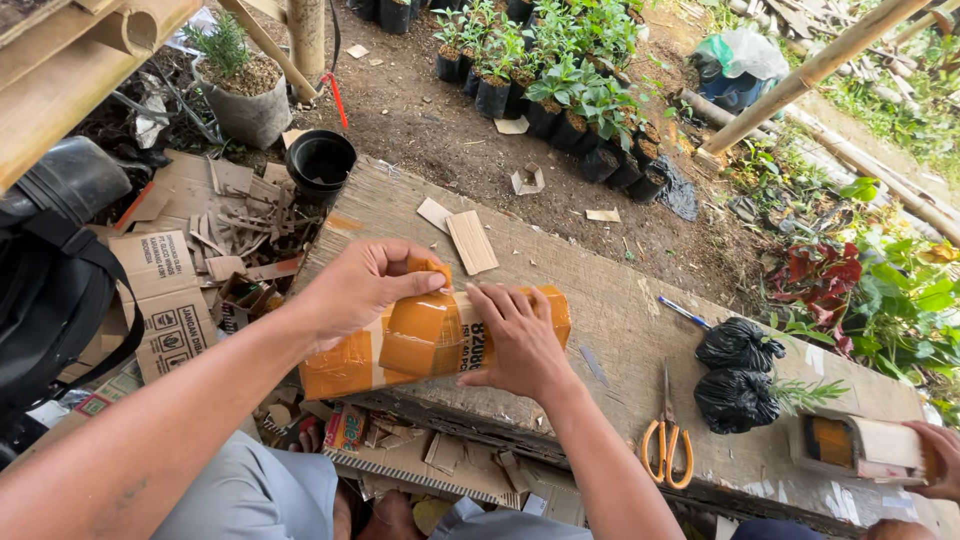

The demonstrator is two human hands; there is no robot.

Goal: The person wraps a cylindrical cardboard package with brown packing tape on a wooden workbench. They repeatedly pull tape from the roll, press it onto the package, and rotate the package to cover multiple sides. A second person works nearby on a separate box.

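Left hand [350,290]: I see fingers pinching brown tape strip [428,268].
Right hand [520,345]: flat, pressing the tape-wrapped cardboard parcel [345,365] (on plank surface [620,310]).
Risk: tape wrinkling if the parcel slips.

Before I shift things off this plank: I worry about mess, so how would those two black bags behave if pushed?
The two black bags look soft and lumpy, so they would likely sag and drag rather than slide. They seem rounded, so they may roll a little. A green sprig sticks out of one and would probably bend or snap if pressed.

flat brown cardboard parcel [430,340]: glossy orange tape | long wooden plank [600,290]: rough, matt | black seedling bags [738,372], 3 o'clock: shiny plastic
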